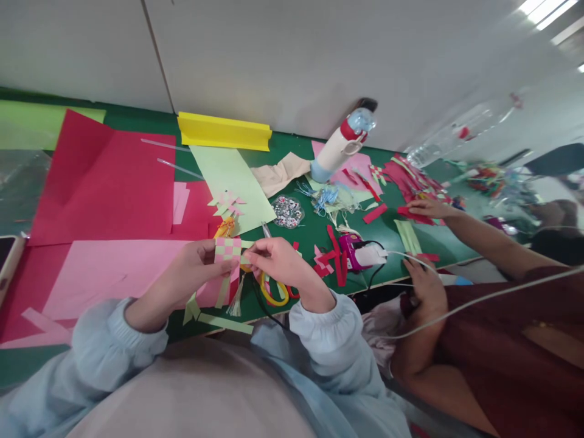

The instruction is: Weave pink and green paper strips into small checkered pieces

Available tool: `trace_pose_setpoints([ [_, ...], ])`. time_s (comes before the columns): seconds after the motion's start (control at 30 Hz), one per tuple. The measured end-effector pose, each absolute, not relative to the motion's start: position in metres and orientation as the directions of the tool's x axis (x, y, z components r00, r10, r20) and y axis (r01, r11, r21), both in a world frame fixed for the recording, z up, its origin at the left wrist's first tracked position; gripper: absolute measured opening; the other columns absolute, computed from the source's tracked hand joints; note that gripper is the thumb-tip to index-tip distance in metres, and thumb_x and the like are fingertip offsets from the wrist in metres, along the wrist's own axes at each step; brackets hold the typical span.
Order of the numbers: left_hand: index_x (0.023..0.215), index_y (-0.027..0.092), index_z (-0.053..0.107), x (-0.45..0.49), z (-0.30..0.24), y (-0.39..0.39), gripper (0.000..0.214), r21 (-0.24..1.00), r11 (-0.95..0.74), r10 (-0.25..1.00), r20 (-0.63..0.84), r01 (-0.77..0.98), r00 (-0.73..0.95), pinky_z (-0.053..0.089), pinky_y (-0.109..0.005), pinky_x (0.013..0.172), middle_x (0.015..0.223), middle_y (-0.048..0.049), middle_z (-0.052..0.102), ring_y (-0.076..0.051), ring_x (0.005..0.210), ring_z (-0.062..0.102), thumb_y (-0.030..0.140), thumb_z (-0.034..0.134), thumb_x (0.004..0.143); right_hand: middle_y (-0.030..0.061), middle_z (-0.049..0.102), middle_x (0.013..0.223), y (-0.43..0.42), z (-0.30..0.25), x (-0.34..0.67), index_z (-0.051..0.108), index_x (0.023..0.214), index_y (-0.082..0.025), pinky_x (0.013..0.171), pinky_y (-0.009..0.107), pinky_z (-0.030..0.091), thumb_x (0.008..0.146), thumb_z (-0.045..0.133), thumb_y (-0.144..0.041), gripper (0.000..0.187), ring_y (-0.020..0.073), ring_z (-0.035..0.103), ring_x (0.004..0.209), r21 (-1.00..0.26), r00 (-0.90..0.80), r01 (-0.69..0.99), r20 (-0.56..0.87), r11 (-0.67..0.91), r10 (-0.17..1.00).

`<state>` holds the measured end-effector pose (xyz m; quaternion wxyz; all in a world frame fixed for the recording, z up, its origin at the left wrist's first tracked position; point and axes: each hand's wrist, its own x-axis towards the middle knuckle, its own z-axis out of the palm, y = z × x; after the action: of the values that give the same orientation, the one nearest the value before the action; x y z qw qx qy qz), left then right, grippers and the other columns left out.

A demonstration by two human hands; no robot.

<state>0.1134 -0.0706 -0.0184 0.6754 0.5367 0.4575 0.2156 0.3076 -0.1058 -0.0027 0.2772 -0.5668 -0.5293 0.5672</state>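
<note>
One flat checkered weave of pink and pale green paper (pixel 227 248), near edge of the green counter (pixel 381 231): at three o'clock from the left hand (pixel 198 266), which pinches it; at nine o'clock from the right hand (pixel 279 258), which pinches one slim pale green paper strip (pixel 247 244). Strip axis: roughly nine to three o'clock; right hand nearer its outer end. Hidden: strip's tip, behind right fingers; part of weave, behind left thumb. Yellow-handled scissors (pixel 285 294), at six o'clock from right hand: partly covered.

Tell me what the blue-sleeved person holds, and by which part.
A checkered paper weave: the left grip holds its left side; the right grip pinches a green strip at its right edge.
</note>
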Motion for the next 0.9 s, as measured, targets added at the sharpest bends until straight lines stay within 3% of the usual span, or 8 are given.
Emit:
trace_pose_setpoints([
  [0.3, 0.076, 0.016, 0.066, 0.110, -0.015, -0.076, 0.027, 0.924, 0.315, 0.785, -0.381, 0.215, 0.489, 0.044, -0.024, 0.059, 0.066, -0.0008, 0.065, -0.013, 0.062, 0.057, 0.039, 0.076, 0.069, 0.0037, 0.071, 0.070, -0.114, -0.008, 0.319, 0.068, 0.082, -0.015, 0.064, 0.026, 0.054, 0.084, 0.060, -0.035, 0.021, 0.0150, 0.068, 0.063, -0.913, -0.110, 0.301, -0.319, -0.275, 0.941],
  [0.5, 0.074, 0.015, 0.064, 0.108, -0.009, -0.077, 0.027, 0.912, 0.348, 0.795, -0.409, 0.215, 0.448, 0.042, -0.024, 0.057, 0.063, -0.0001, 0.064, -0.013, 0.058, 0.055, 0.039, 0.076, 0.068, 0.0024, 0.072, 0.069, -0.126, -0.001, 0.334, 0.072, 0.069, -0.018, 0.061, 0.023, 0.046, 0.078, 0.068, -0.034, 0.019, 0.0147, 0.065, 0.064, -0.859, -0.094, 0.470, -0.280, -0.206, 0.955],
  [0.7, 0.074, 0.016, 0.064, 0.107, -0.009, -0.079, 0.024, 0.909, 0.375, 0.780, -0.416, 0.182, 0.468, 0.043, -0.023, 0.057, 0.062, 0.0005, 0.065, -0.013, 0.058, 0.056, 0.036, 0.076, 0.068, 0.0008, 0.061, 0.047, -0.132, -0.001, 0.331, 0.064, 0.048, -0.017, 0.054, 0.024, 0.035, 0.087, 0.058, -0.050, 0.051, 0.0103, 0.055, 0.048, -0.630, -0.151, 0.757, -0.427, -0.173, 0.892],
  [0.83, 0.070, 0.016, 0.063, 0.107, -0.011, -0.078, 0.026, 0.913, 0.354, 0.780, -0.408, 0.204, 0.474, 0.042, -0.024, 0.057, 0.062, 0.0004, 0.063, -0.013, 0.058, 0.055, 0.038, 0.076, 0.068, 0.0013, 0.072, 0.073, -0.129, 0.002, 0.334, 0.074, 0.081, -0.020, 0.062, 0.024, 0.037, 0.086, 0.061, -0.028, 0.015, 0.0139, 0.064, 0.069, -0.551, -0.138, 0.827, -0.389, -0.110, 0.911],
  [0.9, 0.068, 0.016, 0.062, 0.107, -0.012, -0.077, 0.027, 0.918, 0.337, 0.780, -0.397, 0.209, 0.484, 0.042, -0.024, 0.057, 0.062, 0.0002, 0.063, -0.013, 0.058, 0.054, 0.039, 0.076, 0.069, 0.0016, 0.071, 0.074, -0.127, 0.005, 0.337, 0.073, 0.085, -0.020, 0.063, 0.024, 0.036, 0.090, 0.055, -0.029, 0.021, 0.0145, 0.063, 0.070, -0.517, -0.102, 0.847, -0.381, -0.120, 0.919],
])
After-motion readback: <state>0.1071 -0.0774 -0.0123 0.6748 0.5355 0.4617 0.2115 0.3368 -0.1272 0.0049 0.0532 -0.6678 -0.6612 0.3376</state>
